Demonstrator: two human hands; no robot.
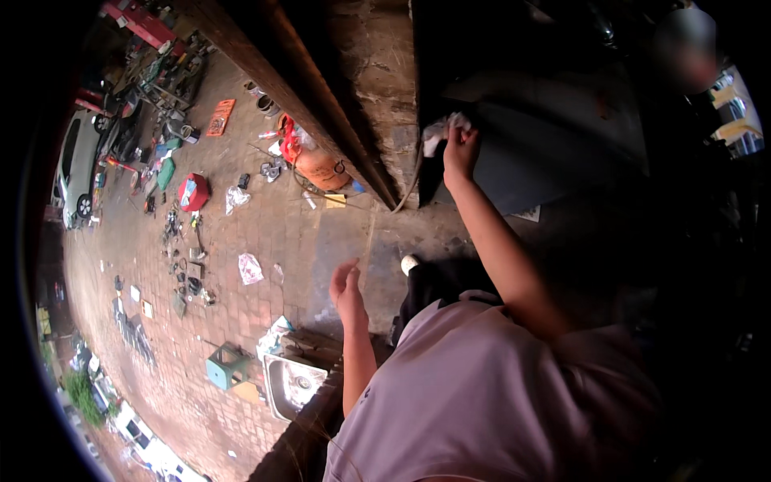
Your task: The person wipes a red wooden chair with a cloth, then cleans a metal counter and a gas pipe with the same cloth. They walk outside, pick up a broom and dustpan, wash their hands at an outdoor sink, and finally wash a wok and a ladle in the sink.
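My right hand (460, 157) reaches far forward, its fingers closed on a crumpled whitish cloth or tissue (434, 136). The cloth is beside the edge of a large dark flat panel (522, 153), close to the wooden post; whether it touches either I cannot tell. My left hand (347, 293) hangs in the air over the brick floor, fingers loosely extended, with nothing in it. Deep shadow hides much of what lies to the right of the panel.
A wooden post (377, 104) stands left of my right hand, with an orange gas cylinder (320, 169) behind it. Near my left arm are a metal sink (293, 386) and a green stool (227, 366). A red basin (193, 193) and scattered parts lie on the floor; a car (76, 169) stands far left.
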